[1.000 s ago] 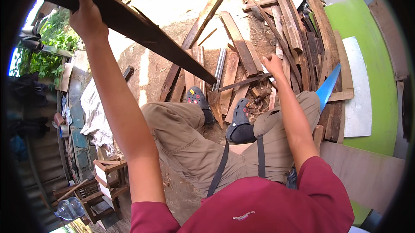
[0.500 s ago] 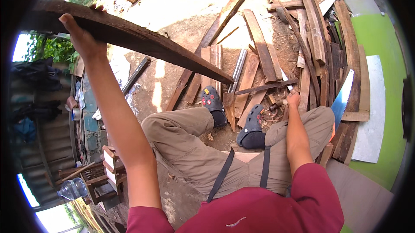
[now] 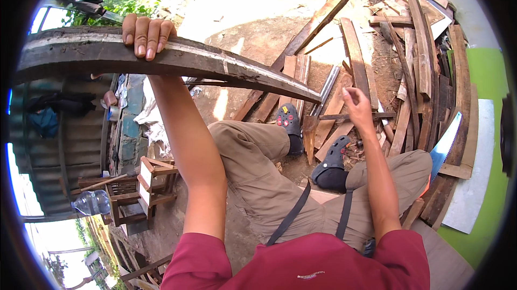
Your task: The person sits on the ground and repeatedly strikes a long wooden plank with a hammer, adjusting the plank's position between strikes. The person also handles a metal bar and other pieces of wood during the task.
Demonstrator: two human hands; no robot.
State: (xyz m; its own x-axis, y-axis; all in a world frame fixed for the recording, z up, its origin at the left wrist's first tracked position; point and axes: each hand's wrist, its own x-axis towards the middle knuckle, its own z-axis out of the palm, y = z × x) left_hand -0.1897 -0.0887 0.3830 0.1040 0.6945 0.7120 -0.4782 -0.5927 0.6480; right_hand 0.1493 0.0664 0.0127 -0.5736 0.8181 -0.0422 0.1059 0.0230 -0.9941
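My left hand [image 3: 148, 37] is wrapped over the top edge of a long dark wooden plank [image 3: 215, 69]. The plank is raised at the left and slopes down to its far end near my shoes. Pale streaks run along its upper face. My right hand [image 3: 356, 106] hovers above the loose boards, fingers loosely bent, with nothing visible in it. Below that hand a narrow dark strip of wood [image 3: 335, 116] lies across other boards. A pale-handled tool [image 3: 386, 128] rests beside my right wrist, its kind unclear.
Stacked boards [image 3: 423, 47] fill the right side. A handsaw [image 3: 446, 142] with a blue blade leans there near my knee. Short wood pieces and a metal bar [image 3: 327, 89] lie by my shoes. A small wooden frame [image 3: 142, 193] and a clear plastic bottle [image 3: 90, 203] are at left.
My right hand has risen off a wooden tool handle low among the boards. The plank has rolled in my left grip, so its streaked face shows. The view has shifted left.
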